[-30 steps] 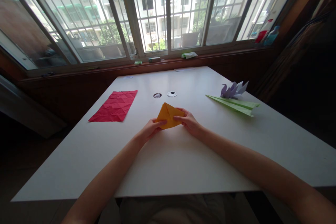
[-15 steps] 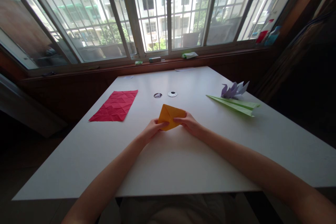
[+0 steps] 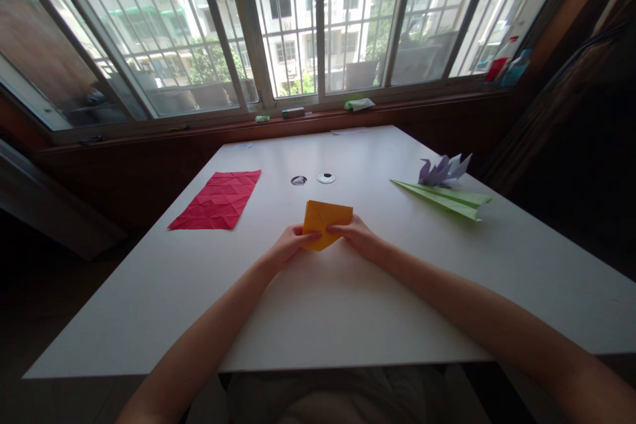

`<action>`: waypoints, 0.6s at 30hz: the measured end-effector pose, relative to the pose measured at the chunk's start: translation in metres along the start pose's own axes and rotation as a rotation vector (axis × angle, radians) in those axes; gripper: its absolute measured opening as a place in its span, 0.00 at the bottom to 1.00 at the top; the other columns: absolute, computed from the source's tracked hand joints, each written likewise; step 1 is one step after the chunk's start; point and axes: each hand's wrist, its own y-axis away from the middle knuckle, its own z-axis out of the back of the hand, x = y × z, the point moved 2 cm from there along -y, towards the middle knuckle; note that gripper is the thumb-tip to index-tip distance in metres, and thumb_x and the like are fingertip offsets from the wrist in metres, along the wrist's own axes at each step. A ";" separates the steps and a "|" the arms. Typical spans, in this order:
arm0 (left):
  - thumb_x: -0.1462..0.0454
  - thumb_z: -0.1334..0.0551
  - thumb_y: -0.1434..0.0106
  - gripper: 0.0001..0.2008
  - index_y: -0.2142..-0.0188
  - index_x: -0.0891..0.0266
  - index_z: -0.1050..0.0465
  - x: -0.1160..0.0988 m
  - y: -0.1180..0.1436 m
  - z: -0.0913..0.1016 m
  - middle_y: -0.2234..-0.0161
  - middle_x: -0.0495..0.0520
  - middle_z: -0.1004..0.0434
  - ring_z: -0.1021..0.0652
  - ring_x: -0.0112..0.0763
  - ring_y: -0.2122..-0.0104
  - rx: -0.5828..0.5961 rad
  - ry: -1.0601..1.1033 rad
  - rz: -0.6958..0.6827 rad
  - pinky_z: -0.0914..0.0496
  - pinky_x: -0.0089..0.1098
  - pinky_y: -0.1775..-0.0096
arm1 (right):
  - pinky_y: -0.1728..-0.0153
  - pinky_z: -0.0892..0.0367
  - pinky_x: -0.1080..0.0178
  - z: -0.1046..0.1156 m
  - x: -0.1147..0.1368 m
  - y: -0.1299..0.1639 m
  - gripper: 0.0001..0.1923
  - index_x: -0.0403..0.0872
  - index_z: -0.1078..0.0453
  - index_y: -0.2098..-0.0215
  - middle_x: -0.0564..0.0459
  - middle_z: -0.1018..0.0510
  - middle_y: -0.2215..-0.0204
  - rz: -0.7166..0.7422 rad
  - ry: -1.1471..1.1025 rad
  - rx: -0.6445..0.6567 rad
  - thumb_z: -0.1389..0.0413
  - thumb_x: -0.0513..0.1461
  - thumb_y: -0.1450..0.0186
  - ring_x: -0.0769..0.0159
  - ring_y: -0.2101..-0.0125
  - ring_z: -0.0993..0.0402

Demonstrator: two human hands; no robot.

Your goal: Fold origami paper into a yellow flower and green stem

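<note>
On the white table point(image 3: 348, 318) by the window, left hand point(image 3: 287, 246) and right hand point(image 3: 358, 237) pinch a partly folded orange origami paper point(image 3: 325, 220), its model unfinished

Orange folded paper point(image 3: 325, 222) turned and flattened between the hands

A second ago the paper stood as a triangle with its peak pointing away toward the window; half a second ago it had tipped so that the peak leaned left and the top edge ran down to the right. Now it shows a nearly level top edge and a squarer outline, sitting a little lower and nearer the person. The left hand point(image 3: 288, 246) has slid slightly down and right along the paper's lower corner, and the right hand point(image 3: 358, 237) has drawn in a touch, its fingertips point(image 3: 334, 230) closer to the left thumb.
</note>
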 end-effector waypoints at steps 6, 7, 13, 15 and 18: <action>0.59 0.34 0.54 0.18 0.62 0.65 0.27 0.002 -0.001 -0.001 0.64 0.56 0.24 0.25 0.35 0.67 -0.011 0.032 -0.038 0.36 0.30 0.66 | 0.62 0.36 0.60 0.001 0.004 0.001 0.19 0.44 0.29 0.61 0.49 0.24 0.64 -0.016 -0.006 -0.045 0.40 0.37 0.52 0.59 0.63 0.30; 0.59 0.34 0.54 0.19 0.62 0.65 0.27 0.003 -0.002 -0.001 0.64 0.56 0.24 0.25 0.35 0.67 -0.014 0.037 -0.043 0.36 0.31 0.66 | 0.62 0.36 0.60 0.001 0.004 0.000 0.18 0.44 0.30 0.62 0.49 0.24 0.64 -0.018 -0.010 -0.054 0.41 0.37 0.52 0.59 0.63 0.30; 0.59 0.34 0.53 0.17 0.64 0.65 0.27 0.006 -0.006 0.003 0.65 0.55 0.25 0.26 0.32 0.66 -0.041 0.030 -0.084 0.36 0.29 0.64 | 0.63 0.36 0.62 0.005 -0.001 -0.004 0.17 0.44 0.30 0.63 0.51 0.24 0.65 -0.016 -0.074 -0.076 0.41 0.36 0.52 0.62 0.64 0.30; 0.60 0.34 0.53 0.15 0.66 0.65 0.27 0.007 -0.008 0.006 0.67 0.54 0.25 0.27 0.29 0.67 -0.073 0.034 -0.095 0.37 0.28 0.64 | 0.63 0.36 0.62 0.007 -0.003 -0.005 0.16 0.45 0.30 0.63 0.51 0.24 0.65 -0.020 -0.091 -0.088 0.40 0.36 0.53 0.62 0.64 0.30; 0.61 0.34 0.53 0.11 0.71 0.64 0.28 0.008 -0.009 0.009 0.71 0.51 0.26 0.28 0.24 0.70 -0.112 0.075 -0.097 0.39 0.24 0.67 | 0.62 0.36 0.62 0.009 -0.004 -0.006 0.17 0.45 0.29 0.64 0.51 0.24 0.65 -0.032 -0.113 -0.110 0.40 0.36 0.53 0.61 0.64 0.30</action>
